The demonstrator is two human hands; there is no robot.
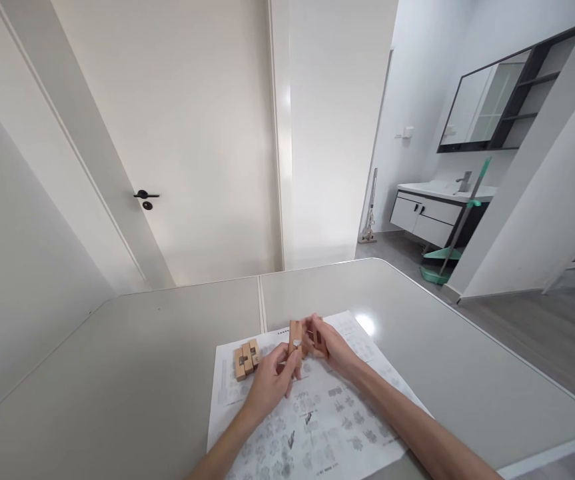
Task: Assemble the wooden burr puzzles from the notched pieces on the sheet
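Observation:
My left hand and my right hand meet above a printed instruction sheet on a grey table. Together they grip a small wooden puzzle piece, held upright between the fingertips. My left fingers pinch it from below and the left. My right fingers curl round it from the right. A cluster of wooden puzzle blocks lies on the sheet's upper left corner, just left of my left hand and apart from it.
The table's far edge meets a white wall with a door and black handle. To the right, an open doorway shows a vanity, a mirror and a green broom with dustpan on the floor.

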